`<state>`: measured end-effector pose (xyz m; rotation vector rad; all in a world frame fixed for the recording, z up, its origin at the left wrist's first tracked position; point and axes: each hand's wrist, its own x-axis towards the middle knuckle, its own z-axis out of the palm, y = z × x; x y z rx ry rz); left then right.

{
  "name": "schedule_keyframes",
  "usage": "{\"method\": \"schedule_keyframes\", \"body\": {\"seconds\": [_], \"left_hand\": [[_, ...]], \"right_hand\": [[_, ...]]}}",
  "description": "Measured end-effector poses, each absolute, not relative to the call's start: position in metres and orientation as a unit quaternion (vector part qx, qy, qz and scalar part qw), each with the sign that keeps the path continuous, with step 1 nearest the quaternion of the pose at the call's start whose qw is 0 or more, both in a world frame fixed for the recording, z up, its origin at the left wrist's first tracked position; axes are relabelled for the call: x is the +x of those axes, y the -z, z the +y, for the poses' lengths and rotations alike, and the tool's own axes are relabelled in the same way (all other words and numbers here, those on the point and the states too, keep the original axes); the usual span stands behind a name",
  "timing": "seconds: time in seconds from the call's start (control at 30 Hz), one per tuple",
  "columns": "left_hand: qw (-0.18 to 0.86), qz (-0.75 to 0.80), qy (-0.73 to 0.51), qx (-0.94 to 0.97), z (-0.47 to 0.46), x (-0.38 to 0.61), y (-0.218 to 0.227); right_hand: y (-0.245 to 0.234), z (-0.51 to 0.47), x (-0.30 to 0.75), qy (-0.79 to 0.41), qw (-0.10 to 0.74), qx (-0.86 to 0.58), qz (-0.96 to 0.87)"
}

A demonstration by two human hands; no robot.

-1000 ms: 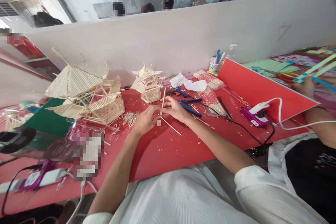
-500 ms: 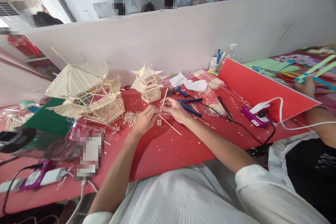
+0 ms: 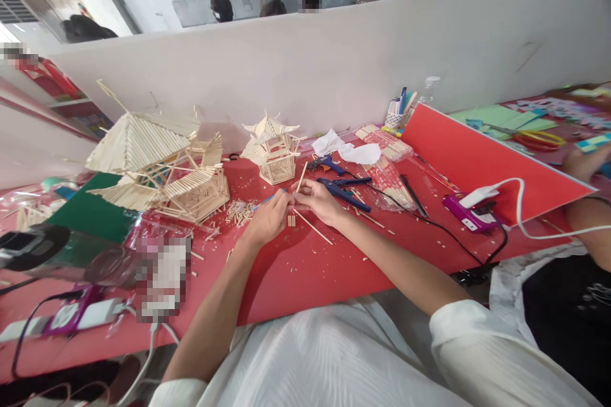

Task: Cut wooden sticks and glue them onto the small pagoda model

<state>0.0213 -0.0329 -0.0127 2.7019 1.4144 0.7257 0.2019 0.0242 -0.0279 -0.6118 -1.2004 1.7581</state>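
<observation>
My left hand [image 3: 268, 219] and my right hand [image 3: 319, 199] meet over the red table [image 3: 305, 267], fingertips pinched together. The right hand grips a thin wooden stick [image 3: 300, 176] that points up and away. The left hand's fingers close on a blue-tipped tool [image 3: 267, 200] beside that stick. Another long stick [image 3: 312, 227] and a few short cut pieces [image 3: 291, 220] lie on the table right under the hands. A small stick pavilion [image 3: 273, 151] stands just behind them.
A large stick house model [image 3: 157, 165] stands on the left. Blue pliers [image 3: 344, 192], a glue gun [image 3: 327, 165], tissue [image 3: 348, 149] and packs of sticks [image 3: 386, 165] lie behind-right. A purple power strip [image 3: 470, 216] with cables sits right. Another person's arm [image 3: 589, 203] is at the far right.
The camera dipped slightly. My hands stay together at the same spot, and the blue-tipped tool now shows at my left fingers. The neighbouring person's hand has lowered with the paper strips.
</observation>
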Motion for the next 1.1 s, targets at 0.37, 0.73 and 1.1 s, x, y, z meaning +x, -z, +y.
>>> {"method": "schedule_keyframes", "body": {"seconds": [0.37, 0.73, 1.1], "left_hand": [[0.018, 0.597, -0.123, 0.793, -0.075, 0.002, -0.042], [-0.057, 0.811, -0.019, 0.582, -0.178, -0.131, -0.034], [0.019, 0.833, 0.018, 0.553, -0.171, -0.135, -0.021]], "right_hand": [[0.027, 0.027, 0.205, -0.646, 0.440, -0.284, -0.556], [0.032, 0.031, 0.204, -0.617, 0.450, -0.270, -0.587], [0.027, 0.030, 0.208, -0.605, 0.450, -0.266, -0.601]]}}
